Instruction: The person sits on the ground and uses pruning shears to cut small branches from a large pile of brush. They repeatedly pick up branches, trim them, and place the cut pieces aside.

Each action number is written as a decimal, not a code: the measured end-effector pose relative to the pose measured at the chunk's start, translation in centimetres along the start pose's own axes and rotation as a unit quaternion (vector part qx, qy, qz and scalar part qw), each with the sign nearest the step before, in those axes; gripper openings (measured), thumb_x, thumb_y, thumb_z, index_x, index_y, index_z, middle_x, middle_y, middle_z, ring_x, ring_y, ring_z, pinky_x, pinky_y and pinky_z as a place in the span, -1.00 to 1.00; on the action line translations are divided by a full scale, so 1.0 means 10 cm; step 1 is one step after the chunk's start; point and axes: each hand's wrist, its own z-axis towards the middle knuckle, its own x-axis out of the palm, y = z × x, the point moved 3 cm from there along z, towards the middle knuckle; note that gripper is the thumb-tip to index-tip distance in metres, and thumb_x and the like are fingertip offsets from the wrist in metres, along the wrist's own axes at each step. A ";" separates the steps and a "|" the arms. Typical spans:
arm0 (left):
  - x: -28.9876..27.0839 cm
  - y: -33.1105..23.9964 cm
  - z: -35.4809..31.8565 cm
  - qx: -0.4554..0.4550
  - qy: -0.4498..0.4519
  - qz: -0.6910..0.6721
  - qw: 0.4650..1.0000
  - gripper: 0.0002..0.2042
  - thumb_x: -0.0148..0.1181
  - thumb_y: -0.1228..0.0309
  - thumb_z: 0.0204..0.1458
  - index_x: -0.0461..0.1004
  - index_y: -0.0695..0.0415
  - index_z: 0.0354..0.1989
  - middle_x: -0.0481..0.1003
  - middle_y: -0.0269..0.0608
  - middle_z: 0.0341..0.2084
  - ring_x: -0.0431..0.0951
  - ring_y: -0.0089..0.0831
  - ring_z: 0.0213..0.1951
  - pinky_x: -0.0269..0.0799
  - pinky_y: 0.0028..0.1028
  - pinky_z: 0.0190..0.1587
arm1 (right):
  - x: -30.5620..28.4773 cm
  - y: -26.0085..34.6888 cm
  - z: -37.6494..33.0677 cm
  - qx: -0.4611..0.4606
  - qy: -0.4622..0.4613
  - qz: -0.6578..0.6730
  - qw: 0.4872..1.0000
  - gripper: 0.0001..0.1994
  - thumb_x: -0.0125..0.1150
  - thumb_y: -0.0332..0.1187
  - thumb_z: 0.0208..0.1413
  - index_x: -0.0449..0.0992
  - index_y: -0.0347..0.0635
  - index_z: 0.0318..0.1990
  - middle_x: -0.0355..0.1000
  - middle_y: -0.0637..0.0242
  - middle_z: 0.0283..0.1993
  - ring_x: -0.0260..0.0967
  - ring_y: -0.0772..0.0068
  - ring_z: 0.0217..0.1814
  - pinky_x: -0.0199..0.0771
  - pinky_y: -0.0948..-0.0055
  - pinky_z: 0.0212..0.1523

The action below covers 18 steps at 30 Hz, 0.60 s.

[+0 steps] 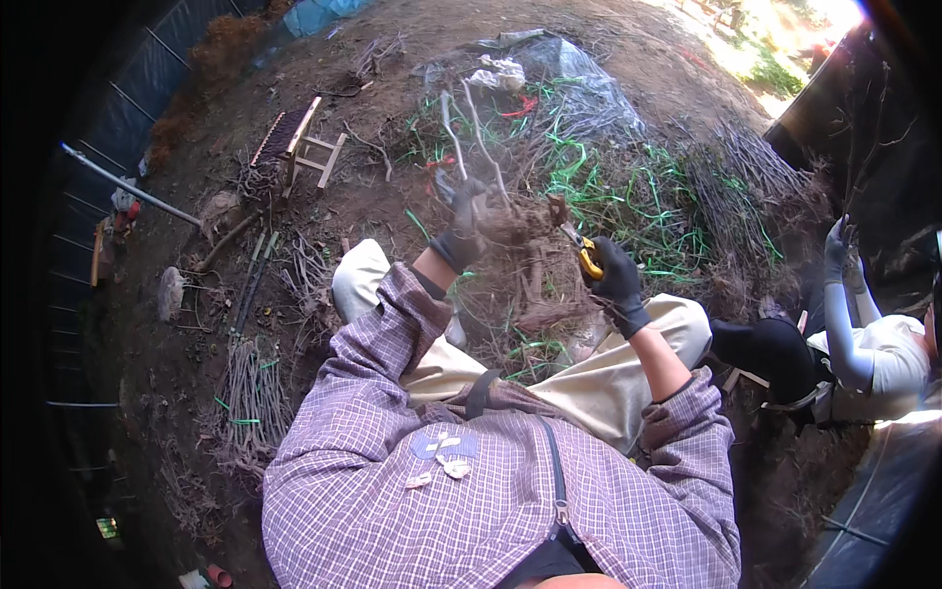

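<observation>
Seated person's gloved left hand [461, 236] grips a bare-root sapling [491, 187]; right hand [616, 280] holds yellow-handled pruning shears [579, 247], apparently mid-trim at its roots; the next cut needs steady aim.

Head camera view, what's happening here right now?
A seated person in a checked shirt is working outdoors over bare dirt. Their gloved left hand grips a rooted seedling by its thin stems, roots hanging down. The gloved right hand holds yellow-handled pruning shears with the blades at the root clump. Bundles of twigs tied with green string lie ahead, and a small wooden stool stands farther left. At right, another person's gloved hand reaches up to a branch.
</observation>
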 end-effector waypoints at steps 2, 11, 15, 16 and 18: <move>-0.05 0.00 0.17 0.091 -0.052 0.053 0.993 -0.67 -0.01 0.19 0.08 0.37 0.17 -0.09 0.47 -0.12 -0.32 0.57 -0.18 -0.24 0.57 -0.19 -0.08 | 0.19 -0.36 -0.05 0.012 -0.017 0.040 0.999 -0.62 0.32 -0.32 -0.08 0.41 -0.11 -0.07 0.49 0.06 -0.25 0.47 -0.12 -0.24 0.46 0.10 -0.28; -0.09 -0.21 0.46 0.102 0.055 0.211 0.971 -0.52 0.08 0.26 0.06 0.24 0.19 0.15 0.40 -0.06 -0.22 0.54 -0.21 -0.16 0.64 -0.29 -0.24 | 0.48 -0.71 -0.45 0.146 0.039 0.159 0.976 -0.79 0.24 -0.18 0.10 0.52 -0.10 -0.27 0.46 0.12 -0.48 0.45 0.04 -0.52 0.44 0.24 -0.46; -0.20 -0.49 0.43 0.236 0.075 0.183 0.951 -0.28 0.13 0.20 0.09 -0.03 0.15 0.39 0.44 -0.05 -0.13 0.53 -0.24 -0.12 0.62 -0.31 -0.18 | 0.46 -0.93 -0.37 0.336 -0.020 0.322 0.885 -0.72 0.24 -0.08 0.12 0.49 -0.06 -0.18 0.45 0.21 -0.51 0.45 0.11 -0.49 0.44 0.26 -0.41; -0.26 -0.52 0.28 0.251 0.062 0.204 0.944 -0.24 0.14 0.15 0.10 -0.07 0.13 0.41 0.44 0.00 -0.08 0.53 -0.24 -0.11 0.61 -0.27 -0.16 | 0.40 -0.65 -0.29 0.360 0.002 0.399 0.843 -0.69 0.25 -0.06 0.12 0.48 -0.06 -0.15 0.44 0.23 -0.51 0.45 0.11 -0.48 0.44 0.25 -0.39; -0.19 -0.54 0.15 0.243 0.062 0.206 0.946 -0.20 0.13 0.10 0.11 -0.11 0.12 0.44 0.44 0.07 -0.05 0.52 -0.24 -0.10 0.60 -0.22 -0.13 | 0.08 -0.15 -0.09 0.174 -0.031 0.102 0.979 -0.62 0.32 -0.04 0.05 0.46 -0.08 -0.11 0.45 0.24 -0.39 0.46 0.14 -0.32 0.44 0.21 -0.27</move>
